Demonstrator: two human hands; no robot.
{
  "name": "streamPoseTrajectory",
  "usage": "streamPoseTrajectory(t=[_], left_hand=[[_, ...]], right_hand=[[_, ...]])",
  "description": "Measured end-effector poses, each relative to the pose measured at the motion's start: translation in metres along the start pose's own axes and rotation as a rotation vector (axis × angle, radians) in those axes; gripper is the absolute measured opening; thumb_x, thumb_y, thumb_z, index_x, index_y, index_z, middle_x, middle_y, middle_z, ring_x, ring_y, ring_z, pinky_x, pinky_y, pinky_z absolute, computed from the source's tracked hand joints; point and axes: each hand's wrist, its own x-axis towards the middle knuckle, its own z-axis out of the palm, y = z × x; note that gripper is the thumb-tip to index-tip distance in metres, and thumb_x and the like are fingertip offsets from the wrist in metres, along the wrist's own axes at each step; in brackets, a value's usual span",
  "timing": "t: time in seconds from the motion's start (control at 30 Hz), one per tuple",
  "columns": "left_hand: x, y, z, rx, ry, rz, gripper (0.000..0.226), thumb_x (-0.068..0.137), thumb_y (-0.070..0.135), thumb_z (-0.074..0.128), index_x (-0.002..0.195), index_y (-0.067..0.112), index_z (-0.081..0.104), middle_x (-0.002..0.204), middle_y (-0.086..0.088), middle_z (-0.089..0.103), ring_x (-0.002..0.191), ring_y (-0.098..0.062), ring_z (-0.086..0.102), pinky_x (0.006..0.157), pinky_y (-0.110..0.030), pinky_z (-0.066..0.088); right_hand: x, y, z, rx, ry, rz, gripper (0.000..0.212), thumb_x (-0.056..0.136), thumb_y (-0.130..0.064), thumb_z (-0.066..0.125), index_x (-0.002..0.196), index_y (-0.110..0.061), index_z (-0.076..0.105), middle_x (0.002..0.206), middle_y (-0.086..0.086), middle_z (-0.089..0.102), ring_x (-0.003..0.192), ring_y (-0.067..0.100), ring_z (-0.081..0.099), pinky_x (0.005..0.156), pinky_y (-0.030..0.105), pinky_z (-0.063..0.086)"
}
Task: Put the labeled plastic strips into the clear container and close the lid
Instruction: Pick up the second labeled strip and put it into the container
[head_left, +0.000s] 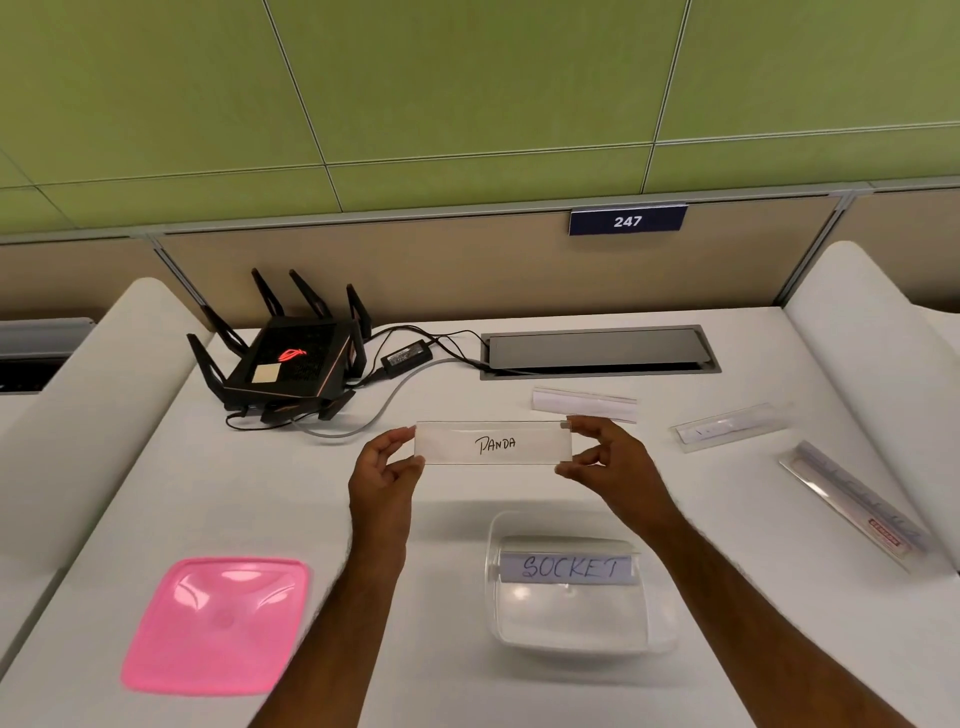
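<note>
The PANDA strip (493, 442) is best kept level, brought back toward the near edge of the surface and lowered flat into the clear container (574, 631), beside the SOCKET strip (568, 567) already propped inside, with the pink lid (215, 623) left for last. The strip is held in the air above the middle of the surface, its left end pinched by the left hand (383, 467) and its right end by the right hand (613, 462). On each hand the fingers (402, 436) are narrowed to the strip's short edge, thumb below and forefinger above.
</note>
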Motion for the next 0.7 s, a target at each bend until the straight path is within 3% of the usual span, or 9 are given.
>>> streamPoseTrajectory(t=[0.13,0.3,0.4,0.53,0.7], left_hand=[[0.0,0.001,-0.001,0.049,-0.032,0.017,0.044,0.088,-0.002,0.068,0.119,0.029,0.064,0.122,0.012,0.072,0.101,-0.019,0.072,0.093,-0.033,0.055],[0.005,-0.001,-0.008,0.296,-0.133,0.025,0.062,0.085,0.014,0.079,0.13,0.05,0.056,0.092,-0.005,0.076,0.09,-0.01,0.073,0.082,-0.022,0.057],[0.006,-0.001,-0.009,0.4,-0.232,0.064,0.071,0.084,0.02,0.082,0.139,0.05,0.048,0.105,0.0,0.073,0.096,-0.011,0.07,0.078,-0.017,0.056],[0.005,0.001,-0.007,0.52,-0.328,0.157,0.073,0.084,0.018,0.082,0.143,0.042,0.048,0.138,0.022,0.055,0.101,-0.013,0.063,0.087,-0.027,0.057],[0.004,0.001,-0.002,0.554,-0.359,0.201,0.071,0.082,0.017,0.084,0.141,0.04,0.051,0.141,0.023,0.052,0.099,-0.003,0.065,0.082,-0.014,0.053]], right_hand=[[-0.002,0.003,-0.005,-0.015,0.002,-0.06,0.066,0.075,-0.014,0.088,0.133,-0.031,0.063,0.122,-0.019,0.07,0.095,0.008,0.072,0.074,0.018,0.057],[-0.004,0.008,-0.017,-0.168,0.015,-0.143,0.06,0.074,-0.03,0.089,0.128,-0.038,0.064,0.118,-0.029,0.067,0.091,0.003,0.063,0.059,0.021,0.045],[-0.005,0.011,-0.022,-0.224,0.02,-0.156,0.06,0.073,-0.035,0.088,0.127,-0.042,0.064,0.117,-0.035,0.064,0.087,0.0,0.061,0.058,0.015,0.041],[-0.008,0.015,-0.027,-0.25,0.025,-0.149,0.059,0.075,-0.033,0.087,0.127,-0.043,0.062,0.115,-0.034,0.065,0.092,0.004,0.061,0.061,0.016,0.042],[-0.013,0.021,-0.034,-0.265,0.04,-0.134,0.058,0.075,-0.031,0.087,0.128,-0.041,0.064,0.107,-0.041,0.062,0.068,-0.011,0.056,0.058,0.009,0.04]])
